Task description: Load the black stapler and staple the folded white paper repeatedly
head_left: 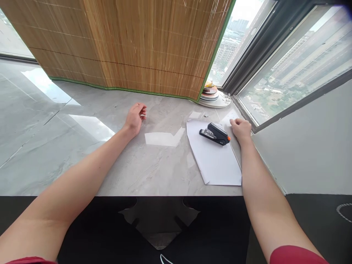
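Observation:
A black stapler (pixel 215 134) with an orange tip lies on a stack of white paper (pixel 220 165) at the right of the grey marble-look surface. The paper's lower left corner is slightly curled. My right hand (pixel 241 130) rests just right of the stapler, beside the paper's upper right edge, its fingers folded into a loose fist with nothing visible in them. Well to the left of the paper, my left hand (pixel 135 119) lies on its side on the surface. Its fingers are loosely curved, slightly apart, and hold nothing.
A bamboo blind (pixel 143 44) with green edging hangs down to the surface at the back. Stacked plates (pixel 213 96) stand in the window corner. A white wall (pixel 305 146) bounds the right side. The surface's front edge (pixel 170 195) runs before me.

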`<state>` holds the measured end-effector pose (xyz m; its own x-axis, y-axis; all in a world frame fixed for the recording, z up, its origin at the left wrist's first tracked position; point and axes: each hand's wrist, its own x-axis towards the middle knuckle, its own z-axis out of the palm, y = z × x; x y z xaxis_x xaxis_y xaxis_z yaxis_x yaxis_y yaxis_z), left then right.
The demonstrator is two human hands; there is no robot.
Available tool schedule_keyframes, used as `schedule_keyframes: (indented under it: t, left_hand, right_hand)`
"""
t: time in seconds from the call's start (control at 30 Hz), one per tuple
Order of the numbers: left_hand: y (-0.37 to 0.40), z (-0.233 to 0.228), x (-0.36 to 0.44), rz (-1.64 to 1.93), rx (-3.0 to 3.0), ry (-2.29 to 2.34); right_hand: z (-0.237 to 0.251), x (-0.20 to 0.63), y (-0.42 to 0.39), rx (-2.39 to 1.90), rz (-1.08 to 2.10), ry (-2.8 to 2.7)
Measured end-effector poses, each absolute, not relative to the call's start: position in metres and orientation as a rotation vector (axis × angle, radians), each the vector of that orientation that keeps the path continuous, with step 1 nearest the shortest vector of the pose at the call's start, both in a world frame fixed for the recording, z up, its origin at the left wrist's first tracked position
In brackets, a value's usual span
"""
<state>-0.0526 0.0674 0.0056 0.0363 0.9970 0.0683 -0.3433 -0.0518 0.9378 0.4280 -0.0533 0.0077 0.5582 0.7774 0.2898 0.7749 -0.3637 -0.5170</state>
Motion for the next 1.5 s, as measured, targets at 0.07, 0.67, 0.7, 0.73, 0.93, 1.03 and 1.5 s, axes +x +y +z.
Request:
schedule_keyframes:
  t: [0.07,0.67,0.7,0.73,0.93,1.03,1.5]
  left_hand:
    - [0.068,0.006,-0.053,1.371,0.991,0.883]
    - [0.076,0.014,-0.071,1.701,1.085,0.994]
    - [0.079,0.015,-0.076,1.736,1.069,1.015]
    - [0.082,0.016,-0.08,1.761,1.042,1.038]
    - [0.093,0.014,-0.095,1.84,0.935,1.063]
    - [0.095,0.013,-0.096,1.827,0.943,1.074]
    - [0.101,0.017,-0.124,1.877,0.869,1.038]
  right_hand:
    - [-0.004,0.43,-0.046,-2.304,-0.056,-1.245]
    - [-0.008,0.405,-0.027,-1.79,0.095,-1.964]
    - [-0.01,0.398,-0.023,-1.763,0.161,-2.066]
    - [-0.012,0.392,-0.018,-1.782,0.213,-2.143]
    - [-0.013,0.343,0.002,-2.122,0.273,-2.254]
    - [-0.009,0.29,0.011,-2.143,0.234,-2.209]
    - [0.018,0.06,0.034,-1.597,0.24,-2.29]
